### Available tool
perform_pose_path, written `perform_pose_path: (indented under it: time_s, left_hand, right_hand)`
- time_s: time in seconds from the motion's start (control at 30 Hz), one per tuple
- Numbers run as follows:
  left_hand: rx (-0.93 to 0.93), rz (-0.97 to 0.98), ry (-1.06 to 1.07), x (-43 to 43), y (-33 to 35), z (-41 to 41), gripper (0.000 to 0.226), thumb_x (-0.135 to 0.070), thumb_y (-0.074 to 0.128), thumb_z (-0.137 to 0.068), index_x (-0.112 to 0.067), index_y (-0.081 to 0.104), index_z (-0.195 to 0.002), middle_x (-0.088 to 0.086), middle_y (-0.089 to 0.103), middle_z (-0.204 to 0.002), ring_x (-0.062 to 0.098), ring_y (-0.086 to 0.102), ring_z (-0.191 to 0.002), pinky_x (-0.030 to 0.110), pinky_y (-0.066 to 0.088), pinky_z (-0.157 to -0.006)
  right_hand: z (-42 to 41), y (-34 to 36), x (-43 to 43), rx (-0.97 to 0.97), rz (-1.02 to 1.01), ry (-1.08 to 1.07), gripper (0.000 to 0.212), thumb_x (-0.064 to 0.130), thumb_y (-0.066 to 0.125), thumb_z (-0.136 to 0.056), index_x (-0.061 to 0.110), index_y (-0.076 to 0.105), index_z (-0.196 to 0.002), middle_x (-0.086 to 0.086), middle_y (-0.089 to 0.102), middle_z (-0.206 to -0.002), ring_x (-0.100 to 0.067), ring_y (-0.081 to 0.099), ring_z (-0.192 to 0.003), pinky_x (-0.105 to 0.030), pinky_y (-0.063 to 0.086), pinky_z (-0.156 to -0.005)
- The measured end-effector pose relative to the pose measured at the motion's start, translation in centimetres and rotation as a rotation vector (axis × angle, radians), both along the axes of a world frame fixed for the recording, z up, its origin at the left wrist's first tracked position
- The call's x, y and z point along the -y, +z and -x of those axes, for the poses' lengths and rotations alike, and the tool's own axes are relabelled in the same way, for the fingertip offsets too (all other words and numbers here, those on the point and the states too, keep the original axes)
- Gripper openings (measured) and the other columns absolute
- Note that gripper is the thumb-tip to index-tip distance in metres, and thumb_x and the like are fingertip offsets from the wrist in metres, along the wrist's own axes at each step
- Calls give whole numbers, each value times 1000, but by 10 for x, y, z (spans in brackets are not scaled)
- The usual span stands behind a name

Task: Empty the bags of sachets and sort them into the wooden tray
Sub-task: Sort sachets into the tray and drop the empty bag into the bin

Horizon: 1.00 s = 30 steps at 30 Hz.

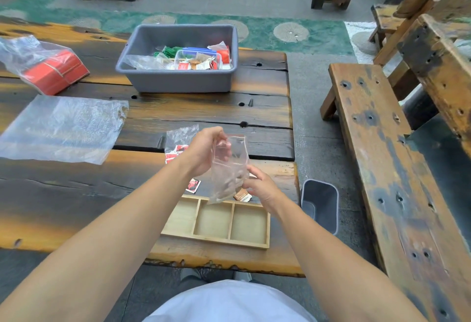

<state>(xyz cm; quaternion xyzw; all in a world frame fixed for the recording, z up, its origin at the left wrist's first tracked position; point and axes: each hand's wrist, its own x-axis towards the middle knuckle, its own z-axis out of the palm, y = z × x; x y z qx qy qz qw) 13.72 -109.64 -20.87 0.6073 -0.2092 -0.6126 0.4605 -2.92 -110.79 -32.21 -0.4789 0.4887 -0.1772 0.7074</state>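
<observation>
Pinching a small clear plastic bag (229, 168) from both sides, the fingers (221, 140) of the person's left hand (204, 152) close narrowly on its upper edge, while the right hand (260, 185) grips its lower right side, thumb and fingers folded onto the film. The bag hangs upright between the two hands, long axis running top to bottom and tilted slightly, with its bottom corner hovering just above the far rim of the wooden tray (267, 227). It looks nearly empty (any sachet left inside cannot be made out through the creased plastic).

Directly below the bag, toward the person, the tray lies on the table (63, 207) with its three visible compartments bare. The left forearm crosses over its left end. A brown sachet (242, 196) rests on the table just beyond the tray's far edge, under the right hand, and a red-and-black sachet (193, 185) lies beside the left wrist. Both hands sit about equally near the tray; the right is closer to the brown sachet.

Further out, a second small bag (179, 140) holding red sachets sits behind the left hand. A large flat clear bag (61, 128) lies to the left, a bag of red boxes (51, 69) at far left, and a grey tub (178, 77) of mixed packets at the back. A grey bin (321, 204) stands on the floor to the right of the table.
</observation>
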Motion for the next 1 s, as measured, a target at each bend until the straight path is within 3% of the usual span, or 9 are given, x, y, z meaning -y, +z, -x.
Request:
perform_pose_path:
  time_s: [0.07,0.17,0.27,0.37,0.43,0.5,0.67,0.8,1.0]
  left_hand:
    - [-179,-127,59,2,-4,-4,9,-12,50,-84,-14,49,-75,-1,53,-66,15,52,-56,29,45,-64]
    - [-379,-223,139,0,-17,-5,12,-15,49,-88,-11,52,-77,0,57,-59,12,57,-48,22,50,-56]
    - [-272,-264,144,-11,-36,-2,28,-34,52,-94,-7,59,-88,6,67,-66,18,67,-55,27,57,-51]
    - [-113,-338,54,-27,-61,2,65,-63,47,-92,-6,61,-119,13,69,-103,26,69,-81,38,59,-70]
    - [-40,-375,-50,-41,-76,9,82,-75,34,-90,-4,64,-118,17,67,-117,32,68,-96,43,55,-87]
    - [-8,-415,-116,-55,-90,16,97,-84,22,-85,-2,66,-114,20,70,-119,35,67,-106,48,50,-99]
    - [113,-487,-186,-75,-110,30,113,-96,14,-68,-10,65,-121,19,71,-116,35,65,-110,51,46,-96]
    - [307,-520,-323,-80,-109,34,93,-91,22,-75,-12,68,-95,11,72,-98,33,67,-99,55,47,-101]
    - [569,-471,-672,-94,-116,31,69,-69,54,-85,-11,64,-119,9,71,-107,26,70,-94,39,59,-76]
  right_hand:
    - [-1,7,-5,55,-48,53,34,16,60,-62,25,66,-95,0,68,-99,-18,58,-96,-37,41,-87]
    - [0,0,-21,170,-189,50,40,18,54,-67,18,61,-106,-7,66,-101,-25,62,-92,-42,50,-86]
    - [2,-18,-45,208,-347,-8,47,23,50,-73,13,57,-119,-15,66,-109,-31,65,-97,-47,53,-85]
    - [6,-33,-70,254,-556,-136,44,20,47,-82,5,58,-121,-20,68,-114,-37,65,-108,-51,53,-87]
    - [8,-35,-86,280,-674,-207,40,16,44,-86,2,59,-121,-21,72,-110,-38,67,-105,-51,56,-86]
    - [8,-39,-99,298,-769,-280,37,13,42,-88,2,60,-118,-21,74,-102,-38,67,-103,-51,55,-90]
    - [10,-45,-125,369,-917,-488,38,13,40,-91,0,58,-123,-27,71,-108,-42,64,-109,-61,46,-98]
    - [13,-41,-143,473,-978,-660,30,12,38,-96,-1,56,-116,-29,65,-120,-45,60,-113,-60,47,-93]
    - [-4,-30,-166,555,-963,-783,34,22,34,-100,0,59,-110,-26,66,-111,-39,62,-101,-54,49,-92]
